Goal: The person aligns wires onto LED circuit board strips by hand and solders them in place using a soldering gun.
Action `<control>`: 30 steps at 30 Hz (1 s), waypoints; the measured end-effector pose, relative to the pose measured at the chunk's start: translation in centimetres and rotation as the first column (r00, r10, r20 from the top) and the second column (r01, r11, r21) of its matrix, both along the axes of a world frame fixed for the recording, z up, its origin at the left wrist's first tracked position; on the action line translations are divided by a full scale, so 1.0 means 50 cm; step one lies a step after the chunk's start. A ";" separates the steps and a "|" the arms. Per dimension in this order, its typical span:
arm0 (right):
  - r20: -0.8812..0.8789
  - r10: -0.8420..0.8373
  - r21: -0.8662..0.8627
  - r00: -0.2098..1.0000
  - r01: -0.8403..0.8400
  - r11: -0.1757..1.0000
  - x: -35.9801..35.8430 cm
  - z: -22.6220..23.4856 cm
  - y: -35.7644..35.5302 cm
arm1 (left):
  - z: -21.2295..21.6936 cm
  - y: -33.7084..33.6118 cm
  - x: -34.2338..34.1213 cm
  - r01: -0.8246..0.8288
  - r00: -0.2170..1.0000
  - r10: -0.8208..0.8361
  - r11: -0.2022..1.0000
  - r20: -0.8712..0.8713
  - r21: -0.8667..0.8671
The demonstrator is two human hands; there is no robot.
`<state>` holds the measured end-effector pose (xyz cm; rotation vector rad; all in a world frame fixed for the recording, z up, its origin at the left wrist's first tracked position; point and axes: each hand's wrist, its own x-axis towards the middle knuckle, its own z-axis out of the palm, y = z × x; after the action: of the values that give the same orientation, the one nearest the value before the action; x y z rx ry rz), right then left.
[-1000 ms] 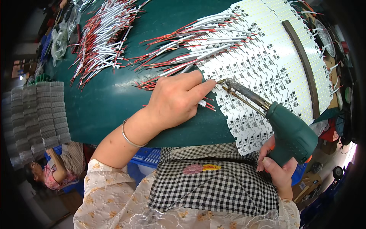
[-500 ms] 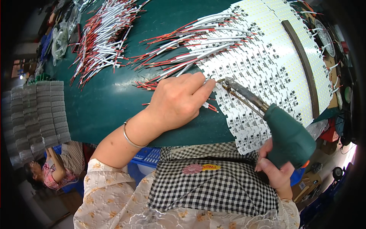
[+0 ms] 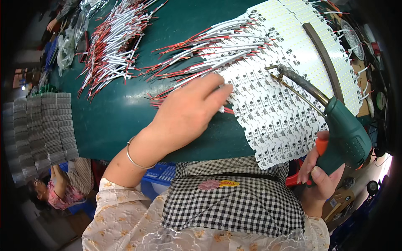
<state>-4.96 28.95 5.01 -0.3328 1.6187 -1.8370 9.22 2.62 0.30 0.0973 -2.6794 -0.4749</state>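
Observation:
My right hand (image 3: 320, 180) is wrapped round the handle of a green soldering gun (image 3: 347, 129) with an orange trigger. Its dark metal tip, with a thin feed tube alongside, hangs over a sheet of white LED circuit boards (image 3: 272, 121). My left hand (image 3: 190, 111) is closed at the left edge of the boards, thumb and forefinger close together. Short red-and-white wires (image 3: 227, 110) stick out from under its fingers; the palm is hidden. Just beyond it, rows of white-sleeved wires (image 3: 217, 62) lie with one end on the boards and red ends fanning left.
A large pile of loose wires (image 3: 119, 46) lies at the far left of the green table (image 3: 109, 121). A dark bar (image 3: 326, 62) rests across the boards. Stacks of grey strips (image 3: 42, 125) stand at left, near another person (image 3: 63, 188). A blue crate (image 3: 161, 173) is below the table edge.
The soldering gun has moved right and its tip away from my left fingers, farther up over the boards. My left hand has shifted slightly left and down.

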 end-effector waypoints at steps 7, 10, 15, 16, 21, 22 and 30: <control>-0.043 0.001 0.009 0.999 -0.001 1.000 -0.007 0.002 0.009 | 0.079 0.015 -0.024 -0.201 0.979 0.201 0.979 -0.016 0.027; -0.010 0.012 0.012 1.000 -0.012 1.000 0.001 -0.005 0.011 | 0.025 0.013 -0.031 -0.105 0.993 0.103 0.994 0.058 0.029; 0.039 0.032 0.097 0.999 -0.035 0.995 0.012 -0.010 0.015 | -0.024 0.000 -0.022 -0.082 0.993 0.086 0.995 -0.075 0.054; 0.042 0.031 0.100 0.999 -0.035 0.994 0.012 -0.007 0.015 | -0.023 -0.001 -0.022 -0.080 0.994 0.084 0.996 -0.074 0.048; 0.125 0.079 0.153 0.989 -0.098 0.983 0.011 -0.004 0.007 | -0.019 0.000 -0.021 -0.083 0.995 0.087 0.993 -0.050 0.084; 0.132 0.086 0.151 0.988 -0.105 0.983 0.013 -0.002 0.005 | -0.021 -0.003 -0.020 -0.065 0.995 0.070 0.996 -0.074 0.068; 0.114 0.107 0.159 0.988 -0.124 0.979 0.022 -0.005 -0.005 | -0.030 -0.002 -0.016 -0.029 0.995 0.036 0.996 -0.094 0.081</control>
<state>-3.88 28.70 4.75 -0.2466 1.6316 -1.5946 8.41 2.52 -1.22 0.1377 -2.5621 -0.5619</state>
